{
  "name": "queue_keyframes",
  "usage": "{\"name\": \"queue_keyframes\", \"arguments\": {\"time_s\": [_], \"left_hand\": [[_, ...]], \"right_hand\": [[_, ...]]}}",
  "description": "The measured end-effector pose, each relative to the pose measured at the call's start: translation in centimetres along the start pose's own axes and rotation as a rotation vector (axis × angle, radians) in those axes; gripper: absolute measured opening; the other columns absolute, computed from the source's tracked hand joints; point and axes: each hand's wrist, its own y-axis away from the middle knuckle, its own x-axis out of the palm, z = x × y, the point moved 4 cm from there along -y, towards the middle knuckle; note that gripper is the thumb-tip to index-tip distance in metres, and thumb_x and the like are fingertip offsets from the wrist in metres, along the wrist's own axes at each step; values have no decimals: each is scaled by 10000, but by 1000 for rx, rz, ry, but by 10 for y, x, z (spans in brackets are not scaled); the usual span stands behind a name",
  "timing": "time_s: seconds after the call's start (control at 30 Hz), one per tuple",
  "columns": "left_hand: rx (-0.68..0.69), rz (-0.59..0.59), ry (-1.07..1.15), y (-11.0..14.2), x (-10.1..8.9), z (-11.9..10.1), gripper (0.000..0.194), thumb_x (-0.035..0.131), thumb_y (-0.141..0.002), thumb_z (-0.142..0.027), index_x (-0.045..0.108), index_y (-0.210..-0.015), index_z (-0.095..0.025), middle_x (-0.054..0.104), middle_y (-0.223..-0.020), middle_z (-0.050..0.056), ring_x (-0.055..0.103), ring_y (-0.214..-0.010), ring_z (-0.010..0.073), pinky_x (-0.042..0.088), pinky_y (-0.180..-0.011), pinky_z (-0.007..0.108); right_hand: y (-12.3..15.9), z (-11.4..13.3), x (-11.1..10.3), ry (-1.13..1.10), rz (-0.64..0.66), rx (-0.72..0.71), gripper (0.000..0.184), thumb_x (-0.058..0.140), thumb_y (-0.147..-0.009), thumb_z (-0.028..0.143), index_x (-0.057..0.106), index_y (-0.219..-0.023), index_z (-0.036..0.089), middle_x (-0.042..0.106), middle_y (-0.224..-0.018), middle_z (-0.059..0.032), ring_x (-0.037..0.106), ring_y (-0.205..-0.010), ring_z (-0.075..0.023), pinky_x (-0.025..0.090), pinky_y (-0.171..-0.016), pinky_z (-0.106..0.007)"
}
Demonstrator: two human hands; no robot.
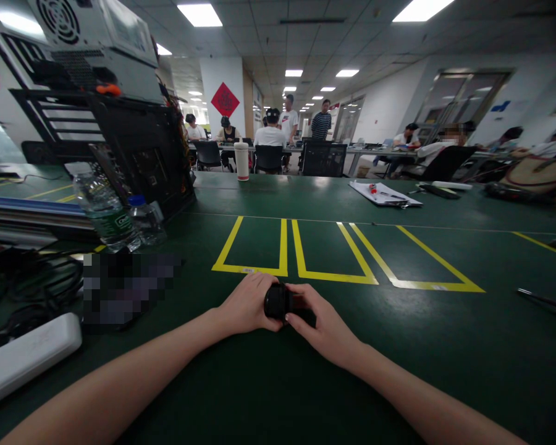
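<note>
Low over the green table, both hands meet at a small black object [275, 301] with a rounded, dark front; its exact kind is not clear. My left hand [248, 301] is wrapped around its left side, with fingers over the top and the thumb below. From the right, my right hand [325, 318] pinches it between thumb and index finger, and a gap shows between that hand's palm and the object. Yellow tape outlines [333, 276] lie on the table just beyond the hands.
At left stand a black computer case [143, 142], a plastic water bottle [104, 213], tangled cables [32, 290] and a white power strip [32, 355]. A white cup [241, 162] and a clipboard [382, 194] are farther back. A pen [544, 300] lies right. People sit and stand beyond.
</note>
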Motion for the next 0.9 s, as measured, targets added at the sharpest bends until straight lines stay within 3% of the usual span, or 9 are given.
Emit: {"name": "queue_keyframes", "arguments": {"time_s": [0.13,0.27,0.43,0.6,0.9], "left_hand": [[1,-16,-5,0,1,1,591,713,-523,-350,446,-1017,-168,529,-961,60,495,-882,232,390,-784,365],[5,-3,23,0,-1,0,636,700,-550,-374,421,-1087,-177,524,-1026,67,490,-930,238,382,-821,377],[12,17,45,0,-4,-3,677,691,-577,-358,381,-1156,-197,517,-1079,65,482,-970,235,365,-861,388],[3,35,40,0,-4,-4,667,691,-577,-350,390,-1153,-200,525,-1065,65,490,-967,245,371,-846,400],[-4,41,39,-1,-4,-4,637,696,-570,-356,409,-1120,-208,532,-1048,56,496,-949,243,376,-832,390]], "right_hand": [[1,5,-3,22,-28,-64,353,528,-752,146,436,-1081,233,477,-1102,-36,485,-1004,-181,424,-889,-372],[0,4,-3,37,-55,-32,276,501,-782,168,465,-1044,243,485,-1098,-26,483,-1012,-179,427,-883,-371],[-1,-3,0,-33,-19,46,424,501,-790,179,355,-1182,250,483,-1134,-33,492,-1023,-168,419,-905,-364],[-1,-1,0,-46,16,26,390,534,-765,188,395,-1128,224,494,-1094,-43,504,-999,-182,429,-887,-380],[0,0,-2,22,-67,-27,305,514,-770,176,441,-1060,238,479,-1084,-32,487,-996,-187,433,-863,-376]]}}
